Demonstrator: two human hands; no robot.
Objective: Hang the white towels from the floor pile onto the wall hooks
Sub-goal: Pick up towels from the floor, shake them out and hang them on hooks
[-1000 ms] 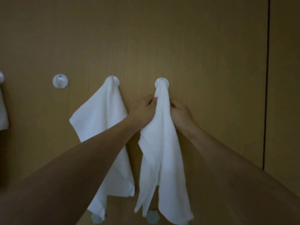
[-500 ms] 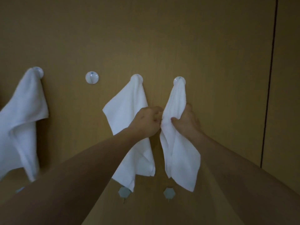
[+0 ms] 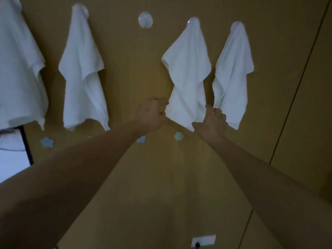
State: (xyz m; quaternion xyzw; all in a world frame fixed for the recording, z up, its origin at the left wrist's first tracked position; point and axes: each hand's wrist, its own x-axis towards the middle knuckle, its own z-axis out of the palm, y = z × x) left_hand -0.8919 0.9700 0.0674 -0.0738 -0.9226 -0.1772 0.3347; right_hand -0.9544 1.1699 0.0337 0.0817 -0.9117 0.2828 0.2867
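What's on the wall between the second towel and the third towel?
In the head view, one bare hook sits between the second towel and the third towel; nothing hangs on it.

I am facing the tan wall [image 3: 179,177], which is carrying a row of round hooks. Four white towels [image 3: 188,72] are hanging from them; one bare hook [image 3: 145,20] is sitting between towels.
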